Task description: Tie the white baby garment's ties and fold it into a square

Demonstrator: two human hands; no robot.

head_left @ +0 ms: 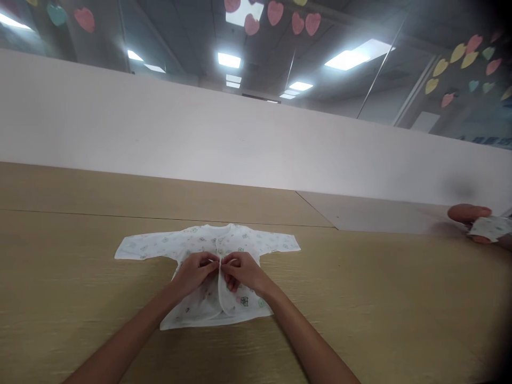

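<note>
A small white baby shirt [196,312] with a faint print lies spread out on the tabletop, its sleeves stretched to both sides. My left hand [198,271] pinches the front opening near the middle from the left. From the right, my right hand [240,271] pinches the same front edge, its fingertips almost touching those of the left. Whatever fastening sits between the fingertips is too small to make out. Below the hands, the front edge curves down towards the hem.
The wooden table [380,298] runs up to a low white wall [200,133]. Glass with heart-shaped paper stickers [275,13] rises above it. At the far right edge lies what looks like a doll [466,212], with white printed cloth [490,228] on it.
</note>
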